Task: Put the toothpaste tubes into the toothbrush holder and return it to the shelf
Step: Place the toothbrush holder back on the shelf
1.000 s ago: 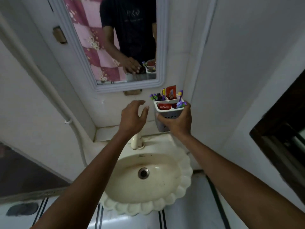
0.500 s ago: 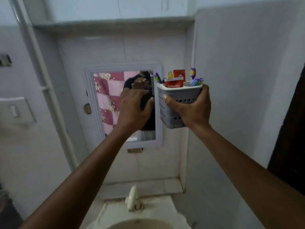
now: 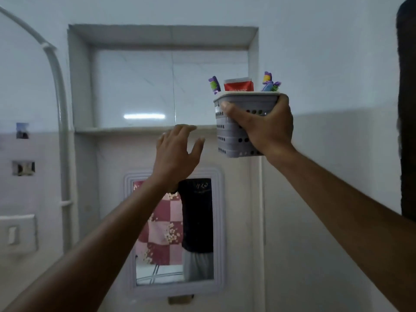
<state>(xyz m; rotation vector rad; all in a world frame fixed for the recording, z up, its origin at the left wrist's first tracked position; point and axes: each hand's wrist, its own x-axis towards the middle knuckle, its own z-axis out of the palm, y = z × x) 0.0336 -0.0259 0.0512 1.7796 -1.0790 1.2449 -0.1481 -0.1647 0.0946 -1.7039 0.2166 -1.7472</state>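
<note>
My right hand point(image 3: 266, 129) grips a grey perforated toothbrush holder point(image 3: 231, 140), held up at the right end of a recessed wall shelf point(image 3: 126, 131). A red toothpaste tube point(image 3: 238, 84) sticks out of its top between purple toothbrushes point(image 3: 215, 84). The holder's base hangs below the shelf ledge level, in front of the niche's right edge. My left hand point(image 3: 177, 154) is raised just left of the holder with fingers spread, empty, its fingertips near the shelf ledge.
A framed mirror point(image 3: 174, 230) hangs on the wall below the shelf and reflects a person in a dark shirt. A white pipe point(image 3: 60, 131) runs down the left wall beside a light switch point(image 3: 13, 234). A dark door edge point(image 3: 407, 109) stands at far right.
Both hands rose from the sink up past the mirror to shelf height, the right carrying the holder. The view tilted upward, so the sink dropped out of sight. My left hand opened wider.
</note>
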